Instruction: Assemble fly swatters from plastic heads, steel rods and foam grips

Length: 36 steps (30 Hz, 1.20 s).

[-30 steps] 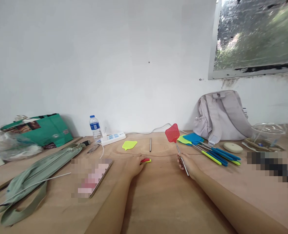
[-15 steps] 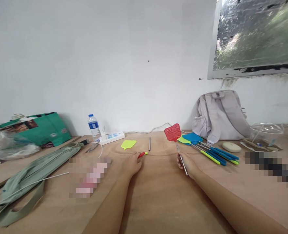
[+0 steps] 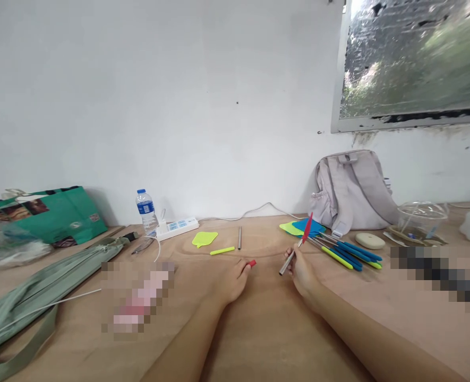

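My left hand (image 3: 236, 281) is closed around a red handle grip (image 3: 251, 263), of which only one end shows past the fingers. In my right hand (image 3: 303, 271) is the metal rod of a red fly swatter (image 3: 307, 228); its head is turned edge-on and the bare rod end points down toward the left hand. The two parts are apart. Beyond the left hand lie a yellow-green handle grip (image 3: 222, 250), a yellow-green swatter head (image 3: 205, 239) and a loose metal tube (image 3: 239, 238).
Several blue and yellow-green fly swatters (image 3: 344, 251) lie right of my right hand, beside a round cream object (image 3: 370, 241). A grey backpack (image 3: 348, 188), power strip (image 3: 178, 227) and water bottle (image 3: 146, 209) stand along the wall. A green-grey bag (image 3: 63, 273) lies left.
My left hand has moved right with the red grip, and the yellow-green grip now lies uncovered behind it. My right hand has turned the red swatter edge-on, its rod end swinging left.
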Available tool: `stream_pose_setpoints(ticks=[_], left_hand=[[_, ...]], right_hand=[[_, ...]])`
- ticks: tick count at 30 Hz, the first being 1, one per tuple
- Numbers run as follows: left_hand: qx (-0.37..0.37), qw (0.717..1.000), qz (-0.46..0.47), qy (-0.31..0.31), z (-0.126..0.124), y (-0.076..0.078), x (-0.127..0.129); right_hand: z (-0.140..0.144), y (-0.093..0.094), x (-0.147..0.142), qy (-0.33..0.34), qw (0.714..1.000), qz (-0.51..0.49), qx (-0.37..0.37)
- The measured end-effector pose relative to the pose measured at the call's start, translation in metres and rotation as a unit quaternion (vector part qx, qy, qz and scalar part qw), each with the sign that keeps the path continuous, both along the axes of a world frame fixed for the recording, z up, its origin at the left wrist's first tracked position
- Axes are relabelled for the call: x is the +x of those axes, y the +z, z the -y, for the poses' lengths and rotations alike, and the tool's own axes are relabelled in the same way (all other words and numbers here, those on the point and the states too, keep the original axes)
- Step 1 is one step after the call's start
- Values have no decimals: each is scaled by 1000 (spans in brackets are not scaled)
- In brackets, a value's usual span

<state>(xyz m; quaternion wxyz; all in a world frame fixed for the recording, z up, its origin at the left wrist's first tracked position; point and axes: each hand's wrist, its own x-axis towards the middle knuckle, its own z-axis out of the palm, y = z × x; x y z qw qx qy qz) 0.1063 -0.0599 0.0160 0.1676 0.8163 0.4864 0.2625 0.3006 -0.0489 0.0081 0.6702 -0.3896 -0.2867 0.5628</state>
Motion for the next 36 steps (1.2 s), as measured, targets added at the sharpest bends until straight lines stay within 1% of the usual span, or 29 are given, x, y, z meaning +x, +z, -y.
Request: stream_pose_setpoints(ticks=[4,9,13,17,23,29,33,36], left_hand=[[9,999,-17,-41,11,5,10],[20,998,-11,-53,18,10,12],[19,998,-2,-55,18,12,11],[23,998,16,-55,18,10,11],[20,999,13,-47,15,8,11],[59,996,17,-65,10,8,9],[74,994,41,-73,13,9,13],[81,992,64,-72,15,8,16]], right_hand=[[5,4,-7,-1,999,-16,50],[7,6,-11,5,996,-2,86],[6,3,-11,18,995,-12,94],[7,3,-11,2,994,-33,100],[6,4,-9,3,997,-20,79],[8,3,-8,65,996,26,55],[15,1,-19,136,990,40,27],[20,-1,-27,158,986,33,38]])
